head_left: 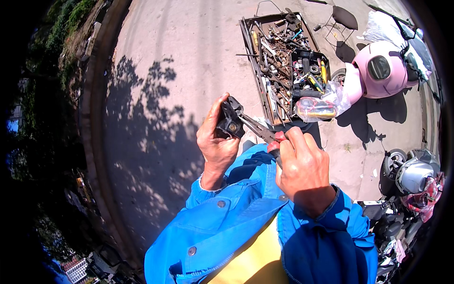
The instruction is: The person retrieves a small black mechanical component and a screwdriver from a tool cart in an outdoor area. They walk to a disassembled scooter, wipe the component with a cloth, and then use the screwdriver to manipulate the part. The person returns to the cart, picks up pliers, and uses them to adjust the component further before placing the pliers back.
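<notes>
My left hand (215, 144) is closed round a black part (226, 124) with a round brass-coloured spot near its lower end; its exact kind I cannot make out. In my right hand (305, 168) is a pair of long-nose pliers (259, 129) with red and black handles. The jaws point up and left, and their tips meet the right side of the black part. Whether they grip something there is too small to tell. Both hands are held in front of my blue jacket (213, 213).
Ahead lies a long metal tray (259, 80) full of loose tools and hardware, with a black box (294, 71) of tools inside. A clear plastic bag (326, 106) rests at its corner. Right of it stand a pink scooter (385, 71), a stool (344, 18) and a silver motorbike (418, 175).
</notes>
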### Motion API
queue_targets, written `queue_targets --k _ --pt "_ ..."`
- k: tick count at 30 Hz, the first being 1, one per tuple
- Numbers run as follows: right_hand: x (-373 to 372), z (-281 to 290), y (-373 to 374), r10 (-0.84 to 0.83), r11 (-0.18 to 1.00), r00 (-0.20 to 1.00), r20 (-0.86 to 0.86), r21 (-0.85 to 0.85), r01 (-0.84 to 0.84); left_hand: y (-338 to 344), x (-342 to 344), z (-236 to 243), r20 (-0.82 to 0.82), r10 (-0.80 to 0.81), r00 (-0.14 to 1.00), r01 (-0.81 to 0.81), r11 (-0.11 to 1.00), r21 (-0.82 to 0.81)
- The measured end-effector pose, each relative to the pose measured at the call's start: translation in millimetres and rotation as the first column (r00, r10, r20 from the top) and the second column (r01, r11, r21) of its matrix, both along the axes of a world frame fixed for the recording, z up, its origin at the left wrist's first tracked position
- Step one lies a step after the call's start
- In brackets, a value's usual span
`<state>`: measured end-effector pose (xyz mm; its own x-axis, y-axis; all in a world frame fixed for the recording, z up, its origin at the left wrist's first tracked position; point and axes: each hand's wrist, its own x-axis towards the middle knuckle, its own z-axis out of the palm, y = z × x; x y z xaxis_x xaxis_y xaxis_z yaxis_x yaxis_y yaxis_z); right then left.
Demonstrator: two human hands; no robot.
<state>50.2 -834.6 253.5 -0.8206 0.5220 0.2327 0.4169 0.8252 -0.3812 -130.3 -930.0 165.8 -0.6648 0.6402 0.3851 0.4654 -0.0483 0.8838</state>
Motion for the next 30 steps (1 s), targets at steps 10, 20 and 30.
queue_targets --k 10,20,30 --pt "2 -1 3 -0.007 1.000 1.000 -0.026 -0.023 0.007 7 10 0 0.136 0.066 0.989 -0.073 0.996 0.050" --pt "2 -7 7 -0.035 0.999 0.998 -0.045 -0.012 0.035 13 18 8 0.174 0.097 0.980 -0.099 0.995 0.000" --pt "7 11 24 -0.127 0.987 0.990 -0.052 -0.103 0.121 21 26 5 0.472 -0.049 0.880 -0.008 0.993 0.118"
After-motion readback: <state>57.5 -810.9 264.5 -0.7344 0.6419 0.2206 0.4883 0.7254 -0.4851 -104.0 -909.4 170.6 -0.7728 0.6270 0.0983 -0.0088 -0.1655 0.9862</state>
